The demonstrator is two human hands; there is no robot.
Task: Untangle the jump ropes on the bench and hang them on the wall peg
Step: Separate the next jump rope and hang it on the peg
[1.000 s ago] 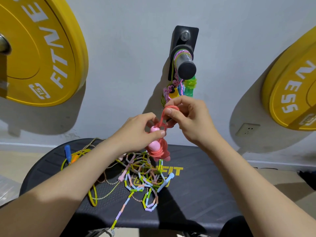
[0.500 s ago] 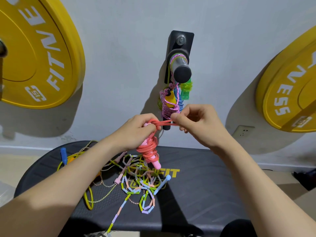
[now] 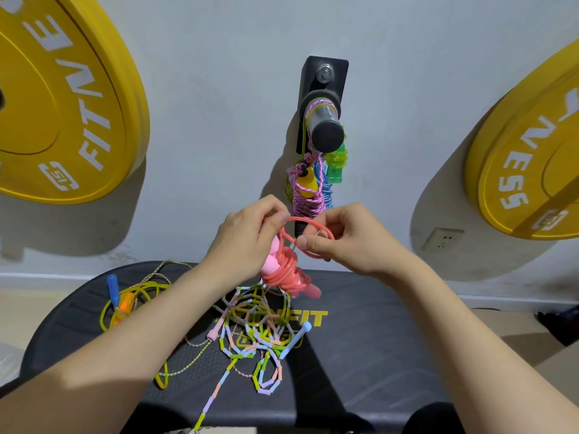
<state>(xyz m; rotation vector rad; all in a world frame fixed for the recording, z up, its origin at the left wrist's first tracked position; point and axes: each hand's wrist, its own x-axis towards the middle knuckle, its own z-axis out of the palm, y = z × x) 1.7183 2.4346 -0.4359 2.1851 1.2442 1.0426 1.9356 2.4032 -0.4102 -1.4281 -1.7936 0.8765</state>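
Your left hand grips coiled pink jump rope around handles, bundle held above counter, just below wall peg, so coil cannot unwind. Your right hand pinches same rope's free end, drawn into wide loop, probably for slipping over peg; far side partly hidden. Peg already carries bundled ropes. Beaded rope and yellow rope lie tangled on counter, not yet sorted.

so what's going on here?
A person is bundling a coral-pink plastic jump rope. The left hand grips the coiled bundle and the right hand pinches a free loop of its cord, above the black padded bench. The black wall peg already carries several ropes. A pastel beaded rope and a yellow cord rope lie tangled on the bench, not yet hung.
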